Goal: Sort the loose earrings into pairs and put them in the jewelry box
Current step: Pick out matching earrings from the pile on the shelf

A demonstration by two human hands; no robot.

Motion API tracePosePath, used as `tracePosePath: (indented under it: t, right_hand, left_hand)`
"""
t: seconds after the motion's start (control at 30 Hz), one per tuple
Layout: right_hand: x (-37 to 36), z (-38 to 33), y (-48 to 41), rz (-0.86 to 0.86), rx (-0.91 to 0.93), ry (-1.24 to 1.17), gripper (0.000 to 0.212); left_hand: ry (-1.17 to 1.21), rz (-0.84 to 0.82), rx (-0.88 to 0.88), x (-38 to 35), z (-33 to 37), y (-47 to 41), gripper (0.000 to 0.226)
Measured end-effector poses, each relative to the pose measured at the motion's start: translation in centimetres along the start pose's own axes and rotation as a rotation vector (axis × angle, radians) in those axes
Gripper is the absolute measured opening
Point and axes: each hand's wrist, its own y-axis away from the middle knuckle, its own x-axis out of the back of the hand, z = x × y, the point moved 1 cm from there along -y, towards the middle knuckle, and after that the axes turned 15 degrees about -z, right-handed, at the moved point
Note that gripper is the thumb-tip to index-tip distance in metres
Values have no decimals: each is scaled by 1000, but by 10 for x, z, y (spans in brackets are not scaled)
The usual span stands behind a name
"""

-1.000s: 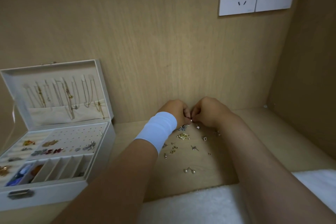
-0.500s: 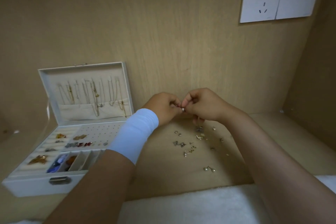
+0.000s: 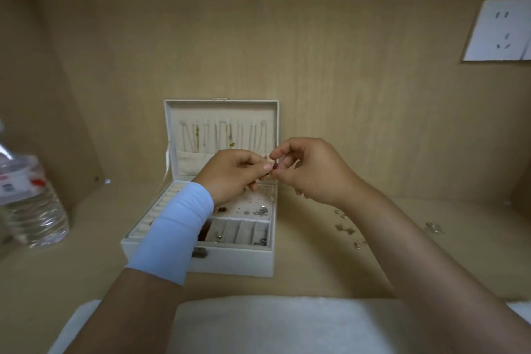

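Note:
The white jewelry box [image 3: 230, 263] stands open in the middle, its lid upright with chains hanging inside. My left hand [image 3: 232, 174], with a white wrist band, and my right hand [image 3: 311, 171] meet fingertip to fingertip above the box's perforated earring panel [image 3: 255, 204]. Between them they pinch a small dark red earring [image 3: 275, 166]. Several earrings lie on the panel and in the slots below. Loose earrings [image 3: 344, 228] are scattered on the wooden surface to the right of the box, partly hidden by my right forearm.
A clear plastic water bottle [image 3: 27, 204] stands at the far left. A white wall socket [image 3: 500, 30] is on the back panel at upper right. A white fluffy cloth [image 3: 273, 325] covers the near edge. Wooden side walls close in on both sides.
Both hands lifted from the loose earrings and moved left over the open box, still pinching one earring together. The view swung left, bringing the bottle into sight.

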Motion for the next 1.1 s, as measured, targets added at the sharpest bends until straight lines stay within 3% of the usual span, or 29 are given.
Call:
tracePosePath:
  t: [0.13, 0.23, 0.5, 0.67, 0.83, 0.93, 1.1]
  right_hand:
    - [-22, -12, -21, -6, 31, 196, 14]
    - [-33, -17, -34, 2, 59, 212, 13]
    - [-50, -16, -58, 25, 69, -32, 21]
    - [-55, -14, -66, -27, 55, -346, 24]
    - [-61, -9, -74, -27, 21, -420, 20]
    - [-64, -2, -74, -46, -10, -260, 12]
    - [-73, 2, -72, -200, -48, 223, 5]
  left_hand:
    - [83, 69, 39, 16, -19, 10, 11]
    - [144, 96, 72, 28, -28, 11, 12]
    - [230, 108, 28, 53, -42, 2, 10]
    - [275, 84, 20, 65, -48, -5, 12]
    - [280, 6, 33, 76, -55, -9, 10]
    - [192, -16, 105, 82, -62, -8, 13]
    - [96, 20, 173, 84, -73, -8, 16]
